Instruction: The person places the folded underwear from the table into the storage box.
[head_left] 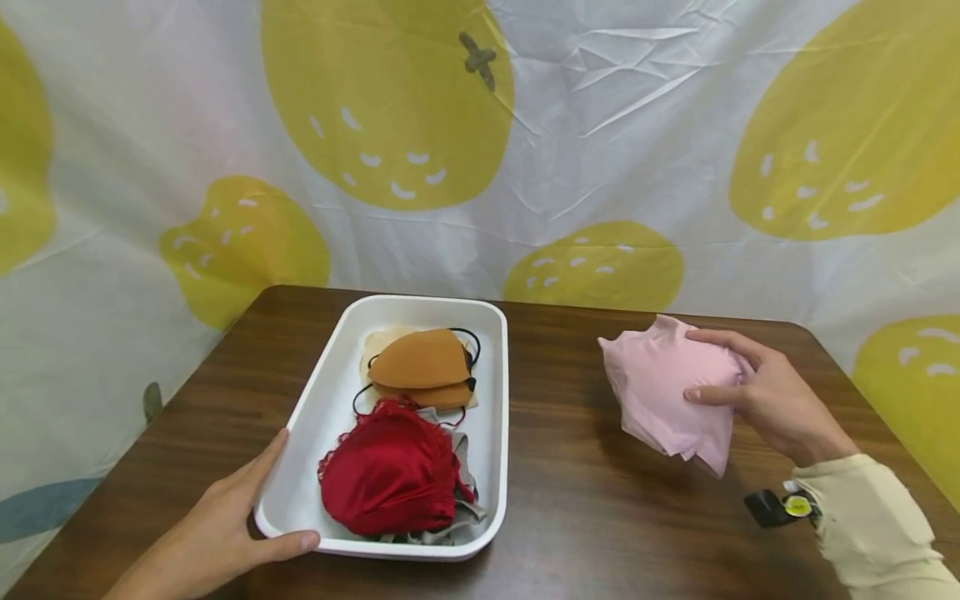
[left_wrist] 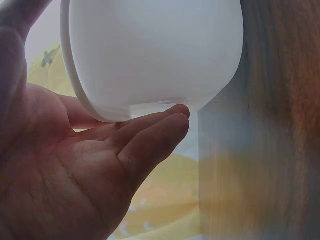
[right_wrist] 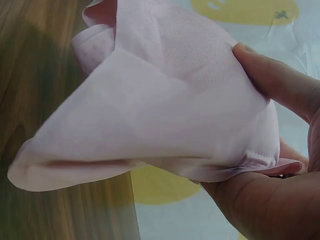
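Observation:
A folded pink bra [head_left: 667, 379] is in my right hand [head_left: 780, 400], held above the right side of the table between thumb and fingers. From the right wrist, its smooth cup [right_wrist: 190, 110] and loose fabric edges show. My left hand [head_left: 225, 508] grips the near left corner of a white tray [head_left: 501, 433], thumb at the near rim and fingers along the outer side wall [left_wrist: 155, 55]. Inside the tray, a red lace-edged bra [head_left: 390, 475] lies in the near half over grey fabric [head_left: 461, 467]. Behind it are orange-brown cups [head_left: 420, 360] with thin black straps, on cream fabric [head_left: 375, 340].
The tray stands on a dark wooden table [head_left: 570, 500], left of its middle. A white curtain [head_left: 600, 108] with yellow fruit prints hangs close behind the far edge and along the left side. A small black device [head_left: 772, 507] is strapped at the right sleeve cuff [head_left: 855, 492].

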